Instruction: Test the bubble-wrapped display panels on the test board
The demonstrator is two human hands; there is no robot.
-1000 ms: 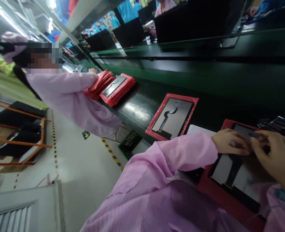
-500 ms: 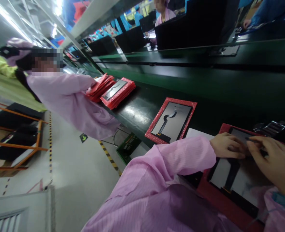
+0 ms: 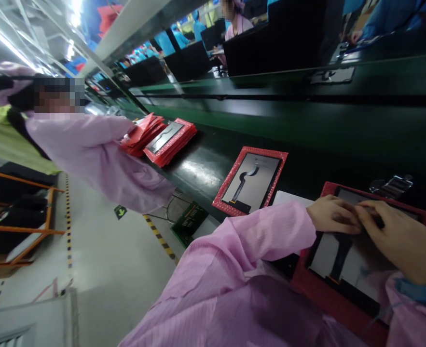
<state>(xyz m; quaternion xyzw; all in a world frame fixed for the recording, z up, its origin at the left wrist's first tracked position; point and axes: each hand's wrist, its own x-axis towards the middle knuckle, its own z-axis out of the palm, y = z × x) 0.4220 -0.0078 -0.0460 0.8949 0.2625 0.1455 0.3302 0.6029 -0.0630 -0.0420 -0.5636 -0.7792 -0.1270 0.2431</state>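
Observation:
In the head view, a display panel (image 3: 361,274) lies face down on a red foam-like mat or pouch (image 3: 307,270) at the lower right. A dark flex cable (image 3: 340,259) runs up from its lower edge and disappears beneath my fingers. My left hand (image 3: 334,214) is closed over the cable's upper end, fingertips bent down. From the other side, my right hand (image 3: 397,233) pinches at the same spot, with thumb and index finger close to the left fingertips. The held end itself is hidden by the fingers.
Another panel (image 3: 258,180) with a curved flex cable rests on a red bubble-wrap pouch (image 3: 227,202) to the left. Stacks of red pouches (image 3: 172,144) lie farther off by a co-worker in pink (image 3: 93,149). A clear and metallic object (image 3: 393,186) sits behind my hands.
The view has shifted slightly, so the scene sits a little farther left. My right fingers have come closer to the left fingertips over the cable's upper end.

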